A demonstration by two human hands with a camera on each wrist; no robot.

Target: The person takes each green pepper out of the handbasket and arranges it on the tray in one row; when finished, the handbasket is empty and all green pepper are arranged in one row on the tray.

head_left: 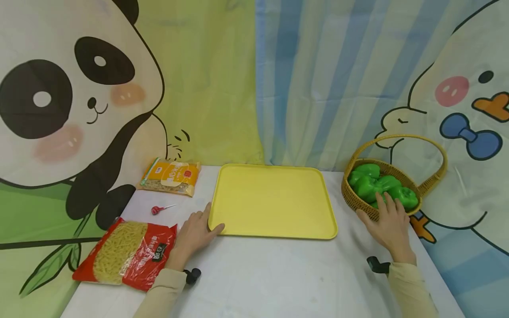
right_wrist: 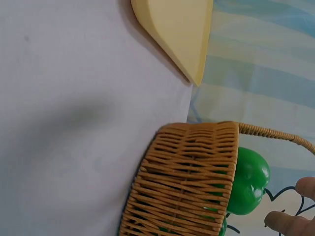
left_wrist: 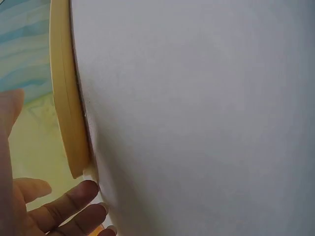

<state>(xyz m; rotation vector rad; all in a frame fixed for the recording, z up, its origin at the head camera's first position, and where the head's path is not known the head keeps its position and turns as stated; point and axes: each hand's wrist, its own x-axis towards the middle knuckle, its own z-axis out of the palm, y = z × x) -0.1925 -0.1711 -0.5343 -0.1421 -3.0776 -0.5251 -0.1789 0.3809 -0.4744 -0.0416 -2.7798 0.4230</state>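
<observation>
My left hand (head_left: 196,233) is at the near left corner of a yellow tray (head_left: 272,202), its thumb over the rim and its fingers loosely extended along the left side. In the left wrist view the fingertips (left_wrist: 83,192) lie near the tray's edge (left_wrist: 66,98); contact is hard to tell. At the right, my right hand (head_left: 389,227) reaches over the near rim of a wicker basket (head_left: 350,196) that holds several green bell peppers (head_left: 366,187). Its fingers are spread, and the right wrist view shows fingertips (right_wrist: 283,221) apart from the nearest pepper (right_wrist: 248,184).
A red bag of pasta (head_left: 121,251) lies beside my left forearm. Farther back on the left are a red lollipop (head_left: 156,210) and a yellow-orange food packet (head_left: 170,177). The basket's tall handle (head_left: 397,136) arches over it. A printed curtain (head_left: 214,79) hangs behind the white table (head_left: 278,278).
</observation>
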